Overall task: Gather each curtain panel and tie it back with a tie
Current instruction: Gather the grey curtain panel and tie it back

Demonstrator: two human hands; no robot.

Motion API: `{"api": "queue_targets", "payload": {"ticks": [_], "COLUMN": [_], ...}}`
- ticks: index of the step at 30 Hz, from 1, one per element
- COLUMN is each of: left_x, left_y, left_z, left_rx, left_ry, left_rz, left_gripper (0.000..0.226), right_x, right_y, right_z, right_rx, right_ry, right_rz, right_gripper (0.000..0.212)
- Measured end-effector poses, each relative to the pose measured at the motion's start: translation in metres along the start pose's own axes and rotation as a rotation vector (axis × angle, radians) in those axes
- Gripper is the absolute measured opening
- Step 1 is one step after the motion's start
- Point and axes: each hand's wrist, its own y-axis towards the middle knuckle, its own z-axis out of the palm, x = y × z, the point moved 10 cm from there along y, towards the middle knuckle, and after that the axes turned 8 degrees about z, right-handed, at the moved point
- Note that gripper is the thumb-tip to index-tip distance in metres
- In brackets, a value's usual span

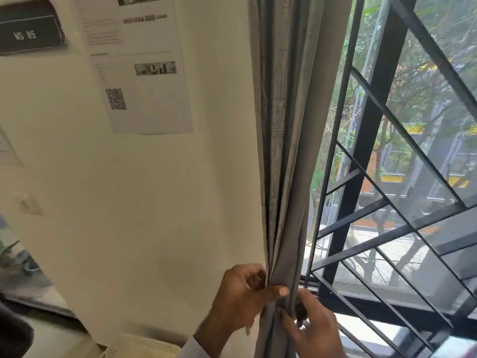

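Cream wall beside a barred window, daylight outside

The cream wall [160, 192] fills the view left of the window [402, 156], whose black metal grille [371, 104] crosses the glass in upright and slanting bars. Through the window show green trees, a paved street and a yellow-and-orange strip, all in bright daylight. On the wall well left of the window hangs a printed paper sheet [144, 73] carrying small photos and a QR code; farther left, a dark sign [28, 32] reads "WS 05". Below the sheet, at the bottom edge, sits a pale perforated basket [134, 350]. A light switch plate [28, 202] is near the left edge.
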Motion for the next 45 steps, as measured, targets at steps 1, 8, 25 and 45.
{"api": "queue_targets", "payload": {"ticks": [1,8,25,45], "left_x": [-0.001,-0.004,-0.015,-0.029], "left_y": [-0.001,-0.005,0.007,0.019], "left_z": [-0.005,-0.012,-0.001,-0.02], "left_rx": [-0.026,-0.036,0.15,-0.147], "left_ry": [0.009,-0.013,0.243,0.609], "left_rz": [0.011,0.014,0.118,0.273], "left_gripper": [0.051,0.038,0.024,0.055], "right_x": [0.003,0.012,0.007,0.039], "right_y": [-0.001,-0.015,-0.009,0.011], "right_z": [-0.001,0.006,-0.009,-0.038], "right_rx": [-0.026,-0.22,-0.006,-0.083], "right_ry": [0.003,-0.14,-0.229,-0.105], "right_rz": [-0.031,-0.183,-0.2,-0.184], "right_gripper": [0.054,0.014,0.039,0.016]}}
